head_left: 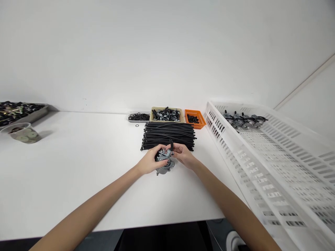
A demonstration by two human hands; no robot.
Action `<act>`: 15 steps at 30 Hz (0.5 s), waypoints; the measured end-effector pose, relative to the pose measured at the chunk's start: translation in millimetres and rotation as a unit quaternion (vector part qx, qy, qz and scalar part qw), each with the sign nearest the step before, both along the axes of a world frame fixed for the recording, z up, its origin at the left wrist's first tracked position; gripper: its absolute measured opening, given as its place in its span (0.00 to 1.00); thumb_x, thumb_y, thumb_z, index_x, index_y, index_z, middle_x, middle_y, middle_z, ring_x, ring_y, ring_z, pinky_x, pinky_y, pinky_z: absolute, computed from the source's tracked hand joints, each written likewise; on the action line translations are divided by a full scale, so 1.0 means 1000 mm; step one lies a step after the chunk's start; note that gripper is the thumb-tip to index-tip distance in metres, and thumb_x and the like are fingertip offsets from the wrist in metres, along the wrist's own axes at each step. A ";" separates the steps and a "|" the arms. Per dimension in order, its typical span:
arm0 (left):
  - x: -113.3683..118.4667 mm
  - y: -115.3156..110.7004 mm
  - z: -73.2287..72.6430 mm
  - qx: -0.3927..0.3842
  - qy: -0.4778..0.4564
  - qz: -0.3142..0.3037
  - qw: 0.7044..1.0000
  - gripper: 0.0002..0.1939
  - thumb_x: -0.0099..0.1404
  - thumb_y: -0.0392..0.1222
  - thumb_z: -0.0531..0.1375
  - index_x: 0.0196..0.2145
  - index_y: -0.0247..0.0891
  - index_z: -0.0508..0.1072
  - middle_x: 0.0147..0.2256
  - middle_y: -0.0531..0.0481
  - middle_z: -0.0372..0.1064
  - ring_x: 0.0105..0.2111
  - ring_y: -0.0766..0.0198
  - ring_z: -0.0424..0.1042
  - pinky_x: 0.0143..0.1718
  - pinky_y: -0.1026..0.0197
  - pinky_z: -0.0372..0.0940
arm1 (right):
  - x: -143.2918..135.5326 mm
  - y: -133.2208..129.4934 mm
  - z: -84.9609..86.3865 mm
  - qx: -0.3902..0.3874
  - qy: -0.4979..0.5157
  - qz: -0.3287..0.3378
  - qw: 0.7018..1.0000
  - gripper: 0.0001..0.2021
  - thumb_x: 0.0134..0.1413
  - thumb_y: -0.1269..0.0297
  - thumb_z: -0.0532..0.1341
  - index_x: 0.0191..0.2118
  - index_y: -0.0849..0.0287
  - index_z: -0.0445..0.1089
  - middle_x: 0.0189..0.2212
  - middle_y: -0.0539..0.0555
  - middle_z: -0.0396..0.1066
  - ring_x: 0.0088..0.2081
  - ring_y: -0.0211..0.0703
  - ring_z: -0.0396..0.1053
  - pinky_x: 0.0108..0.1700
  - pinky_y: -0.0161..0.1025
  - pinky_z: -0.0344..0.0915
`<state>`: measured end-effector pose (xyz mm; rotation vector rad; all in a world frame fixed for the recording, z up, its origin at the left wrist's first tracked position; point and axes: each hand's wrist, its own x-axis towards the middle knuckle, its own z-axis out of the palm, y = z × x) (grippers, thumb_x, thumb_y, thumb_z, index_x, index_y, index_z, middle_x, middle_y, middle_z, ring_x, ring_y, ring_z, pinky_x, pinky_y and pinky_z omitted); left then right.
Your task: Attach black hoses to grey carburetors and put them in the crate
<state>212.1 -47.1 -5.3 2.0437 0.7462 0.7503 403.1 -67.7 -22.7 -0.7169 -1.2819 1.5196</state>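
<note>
A grey metal carburetor [164, 169] is held above the white table, close to its front half. My left hand [151, 161] wraps round it from the left, with the thumb across its front. From its top a short black rubber hose [171, 143] sticks up. My right hand [184, 155] pinches at the base of that hose, fingertips against the carburetor's upper right. Whether the hose is fully seated there is hidden by the fingers. Just behind both hands lies a stack of long black hoses [169, 131].
Behind the stack stand a clear tray of black rings [127, 118], a cream basket of parts [182, 113] and an orange basket [204, 122]. A large white crate [251, 153] with several carburetors [246, 121] borders the right. A plastic cup [26, 134] and metal tray [43, 109] sit left.
</note>
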 end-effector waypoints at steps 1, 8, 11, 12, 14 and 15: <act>0.000 0.000 0.000 -0.001 -0.002 -0.001 1.000 0.19 0.56 0.42 0.61 0.45 0.37 0.67 0.39 0.50 0.70 0.38 0.60 0.69 0.41 0.61 0.62 | -0.001 0.000 -0.001 -0.001 -0.002 -0.006 1.000 0.14 0.42 0.61 0.70 0.37 0.59 0.72 0.32 0.50 0.71 0.35 0.38 0.68 0.41 0.35 0.62; -0.001 0.001 -0.001 -0.006 -0.010 -0.013 1.000 0.20 0.56 0.44 0.62 0.46 0.37 0.66 0.39 0.49 0.71 0.38 0.59 0.69 0.41 0.60 0.63 | -0.006 -0.003 -0.001 -0.011 0.000 -0.030 0.999 0.15 0.39 0.62 0.72 0.34 0.58 0.70 0.30 0.49 0.70 0.33 0.37 0.67 0.39 0.35 0.62; 0.000 0.000 -0.001 0.000 -0.006 -0.002 1.000 0.20 0.56 0.44 0.61 0.46 0.37 0.67 0.40 0.49 0.71 0.38 0.59 0.69 0.41 0.60 0.63 | -0.005 -0.003 0.001 0.000 0.005 -0.035 0.999 0.13 0.41 0.60 0.70 0.35 0.58 0.72 0.33 0.51 0.71 0.35 0.38 0.68 0.41 0.37 0.62; 0.000 0.000 0.000 0.002 -0.002 0.004 1.000 0.20 0.56 0.43 0.61 0.45 0.37 0.67 0.40 0.49 0.71 0.38 0.59 0.69 0.41 0.60 0.63 | -0.005 -0.003 0.002 0.004 0.008 -0.028 1.000 0.13 0.43 0.59 0.69 0.35 0.58 0.72 0.34 0.52 0.71 0.36 0.39 0.68 0.43 0.38 0.62; 0.000 0.000 0.000 0.004 0.005 0.010 1.000 0.19 0.55 0.42 0.61 0.45 0.37 0.67 0.39 0.50 0.71 0.38 0.59 0.69 0.41 0.60 0.62 | -0.004 -0.003 0.002 0.014 0.009 -0.008 1.000 0.12 0.46 0.58 0.68 0.37 0.58 0.73 0.36 0.53 0.71 0.38 0.41 0.68 0.45 0.39 0.61; 0.001 0.000 0.001 0.004 0.007 0.011 1.000 0.19 0.55 0.42 0.61 0.45 0.37 0.67 0.39 0.50 0.71 0.38 0.59 0.69 0.41 0.60 0.62 | -0.004 -0.002 0.002 0.019 0.007 -0.003 1.000 0.12 0.47 0.58 0.67 0.37 0.58 0.73 0.36 0.53 0.71 0.38 0.41 0.68 0.44 0.39 0.61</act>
